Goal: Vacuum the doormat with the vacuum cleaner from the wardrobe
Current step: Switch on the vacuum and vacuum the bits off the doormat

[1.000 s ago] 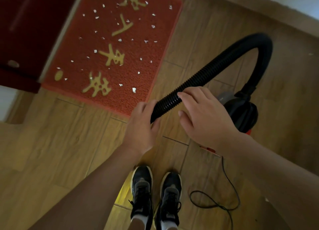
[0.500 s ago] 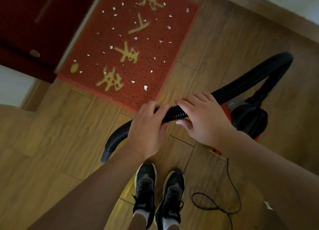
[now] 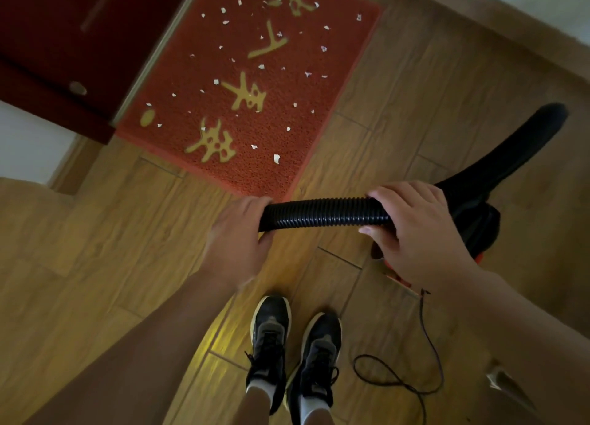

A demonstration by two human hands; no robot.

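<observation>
Both hands grasp a black ribbed vacuum hose [image 3: 322, 213]: left hand [image 3: 238, 233] at its end, right hand [image 3: 415, 230] farther along, near the littered doormat's [image 3: 255, 83] corner.

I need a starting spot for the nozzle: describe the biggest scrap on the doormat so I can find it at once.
On the wooden floor lies a red doormat. Near its edge closest to the person's shoes, right of the lowest gold character, lies the scrap. It is white and clearly bigger than the specks scattered around it.
</observation>
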